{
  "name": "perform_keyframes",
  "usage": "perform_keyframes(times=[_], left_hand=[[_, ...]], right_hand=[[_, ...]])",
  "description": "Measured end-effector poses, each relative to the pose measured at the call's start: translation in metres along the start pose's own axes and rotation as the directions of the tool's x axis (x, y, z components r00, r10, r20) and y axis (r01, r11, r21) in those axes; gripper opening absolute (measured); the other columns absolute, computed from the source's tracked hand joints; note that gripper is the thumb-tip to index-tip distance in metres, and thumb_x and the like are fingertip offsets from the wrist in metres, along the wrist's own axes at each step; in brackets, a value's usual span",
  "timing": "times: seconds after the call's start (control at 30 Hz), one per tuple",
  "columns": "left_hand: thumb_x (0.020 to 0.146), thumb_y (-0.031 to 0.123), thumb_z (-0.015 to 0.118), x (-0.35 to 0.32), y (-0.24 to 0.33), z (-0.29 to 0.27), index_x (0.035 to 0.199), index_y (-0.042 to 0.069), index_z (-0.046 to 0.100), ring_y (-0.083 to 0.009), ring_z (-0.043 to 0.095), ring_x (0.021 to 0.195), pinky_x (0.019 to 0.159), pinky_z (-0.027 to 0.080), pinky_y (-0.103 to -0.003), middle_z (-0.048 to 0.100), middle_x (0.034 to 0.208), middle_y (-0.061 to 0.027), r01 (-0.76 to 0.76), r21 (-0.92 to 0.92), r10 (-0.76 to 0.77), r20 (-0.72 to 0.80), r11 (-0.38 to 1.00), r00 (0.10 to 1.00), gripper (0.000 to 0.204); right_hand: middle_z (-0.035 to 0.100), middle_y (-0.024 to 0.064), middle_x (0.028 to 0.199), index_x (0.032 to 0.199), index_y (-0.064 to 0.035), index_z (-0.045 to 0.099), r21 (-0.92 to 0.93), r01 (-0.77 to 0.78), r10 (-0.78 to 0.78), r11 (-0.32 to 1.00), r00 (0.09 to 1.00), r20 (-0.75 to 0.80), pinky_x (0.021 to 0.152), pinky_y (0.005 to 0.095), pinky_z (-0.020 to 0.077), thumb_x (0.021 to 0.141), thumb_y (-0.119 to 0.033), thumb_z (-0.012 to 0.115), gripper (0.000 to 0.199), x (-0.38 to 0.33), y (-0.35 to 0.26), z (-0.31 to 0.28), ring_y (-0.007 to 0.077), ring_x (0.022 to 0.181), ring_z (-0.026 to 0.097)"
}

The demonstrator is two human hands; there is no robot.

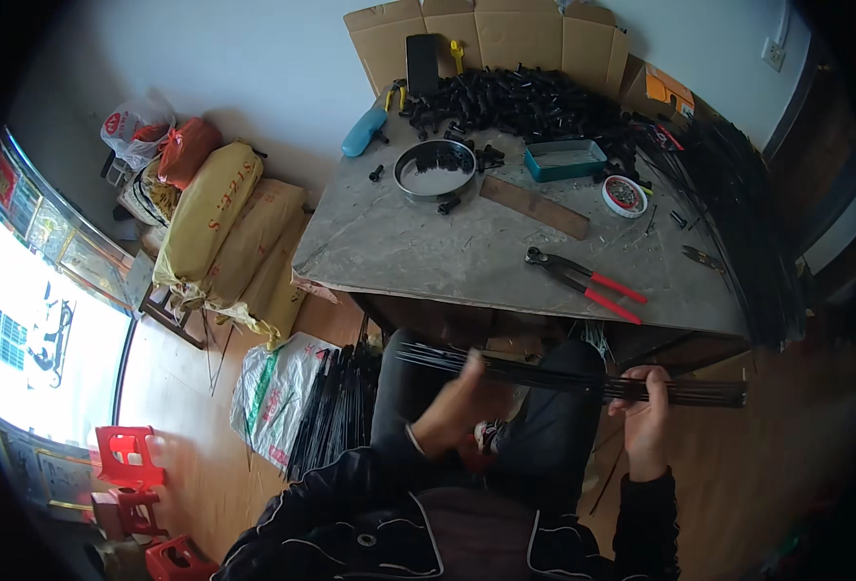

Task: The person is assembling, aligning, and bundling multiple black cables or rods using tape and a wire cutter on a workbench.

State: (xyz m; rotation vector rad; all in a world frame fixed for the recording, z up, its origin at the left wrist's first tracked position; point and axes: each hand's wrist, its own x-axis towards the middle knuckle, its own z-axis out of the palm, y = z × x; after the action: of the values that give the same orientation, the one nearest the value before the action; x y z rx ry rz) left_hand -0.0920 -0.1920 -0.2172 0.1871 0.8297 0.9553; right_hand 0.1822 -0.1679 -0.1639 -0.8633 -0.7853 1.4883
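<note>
Across my lap lies a bundle of thin black rods (544,376), reaching from above my left knee to past my right thigh. My right hand (645,407) is closed round the bundle near its right end, with the thumb and fingers wrapped on it. My left hand (462,405) grips it toward the left end, its thumb up over the rods; the other fingers are partly hidden and slightly blurred. At the left end the tips fan out a little and look paler. Nearest on the table ahead are pincers (583,284) with red handles.
Black handle-like parts (515,102) heap the table's back. A round metal pan (435,169), a teal tray (564,160), a small bowl (625,197) and a flat bar (535,206) stand before them. More black rods (336,407) lie left of my legs, near stuffed sacks (210,213) and red stools (130,455).
</note>
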Motion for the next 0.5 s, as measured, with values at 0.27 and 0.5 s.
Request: perform_keyframes(times=[0.27, 0.5], left_hand=[[0.082, 0.043, 0.071, -0.018, 0.022, 0.105, 0.116, 0.001, 0.062, -0.0186, 0.061, 0.087, 0.076, 0.049, -0.030, 0.061, 0.103, -0.0122, -0.883, 0.455, 0.667, 0.694, -0.116, 0.270, 0.054], [0.090, 0.016, 0.065, -0.026, 0.032, 0.085, 0.104, 0.000, 0.067, -0.0187, 0.061, 0.079, 0.070, 0.048, -0.029, 0.063, 0.089, -0.0096, -0.757, 0.646, 0.775, 0.427, 0.099, 0.466, 0.021]], right_hand=[[0.058, 0.0069, 0.073, 0.090, -0.0037, 0.059, -0.668, 0.462, -0.291, 0.584, 0.887, 0.359, 0.057, 0.0312, 0.0467, 0.093, -0.018, 0.061, 0.015, 0.006, 0.054, 0.053, 0.0189, 0.062, 0.059], [0.059, 0.0117, 0.076, 0.092, -0.0042, 0.059, -0.880, 0.430, -0.107, 0.202, 0.903, 0.417, 0.060, 0.0322, 0.0480, 0.083, -0.018, 0.071, 0.020, 0.010, 0.099, 0.074, 0.0251, 0.069, 0.061]])
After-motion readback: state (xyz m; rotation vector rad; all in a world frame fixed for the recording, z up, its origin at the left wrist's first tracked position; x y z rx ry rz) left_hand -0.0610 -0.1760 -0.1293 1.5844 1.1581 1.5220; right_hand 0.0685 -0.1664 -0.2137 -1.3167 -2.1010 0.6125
